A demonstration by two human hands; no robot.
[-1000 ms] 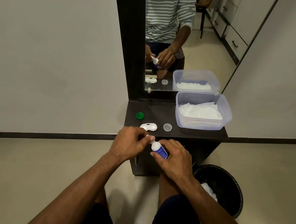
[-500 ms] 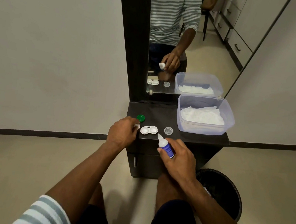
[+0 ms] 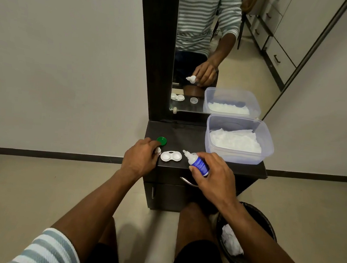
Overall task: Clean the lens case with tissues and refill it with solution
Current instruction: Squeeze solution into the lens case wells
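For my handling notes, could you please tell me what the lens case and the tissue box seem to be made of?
The white two-well lens case looks like moulded opaque plastic with a slight sheen. The clear rectangular tissue box seems to be translucent, faintly bluish plastic: the white tissues show through its walls.

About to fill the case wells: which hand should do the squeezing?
Probably right. The right hand grips the solution bottle, nozzle tilted toward the lens case; the left hand pinches a small white cap.

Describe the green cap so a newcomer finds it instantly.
Start at the dark cabinet top below the mirror. On its front left part, just beyond the left hand and left of the white lens case, lies the green cap. It is the only green item there; the neighbouring pieces are white or clear.
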